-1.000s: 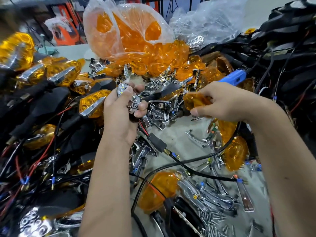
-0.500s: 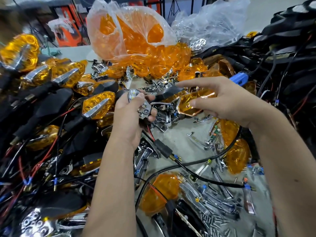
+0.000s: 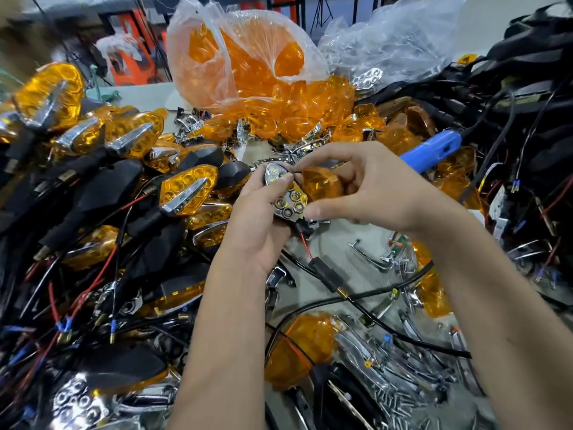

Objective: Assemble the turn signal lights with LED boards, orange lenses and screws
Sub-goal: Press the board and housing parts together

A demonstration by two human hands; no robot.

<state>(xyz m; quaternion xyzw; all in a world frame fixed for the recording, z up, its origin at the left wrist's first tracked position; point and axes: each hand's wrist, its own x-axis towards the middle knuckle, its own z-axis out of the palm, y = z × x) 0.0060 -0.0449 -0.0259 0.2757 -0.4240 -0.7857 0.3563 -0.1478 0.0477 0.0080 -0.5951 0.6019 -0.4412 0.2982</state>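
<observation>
turn signal light (image 3: pixel 285 193): gripped in left hand (image 3: pixel 260 225), long axis pointing away, reflector up; right hand (image 3: pixel 372 193) fingers pinch orange lens (image 3: pixel 319 184).

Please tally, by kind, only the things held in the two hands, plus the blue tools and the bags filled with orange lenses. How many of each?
Chrome honeycomb LED reflector unit, in the left hand: 1
Translucent orange plastic lens, in the right hand: 1
Blue-handled power tool: 1
Clear plastic bag of orange lenses: 1
Total: 4
</observation>
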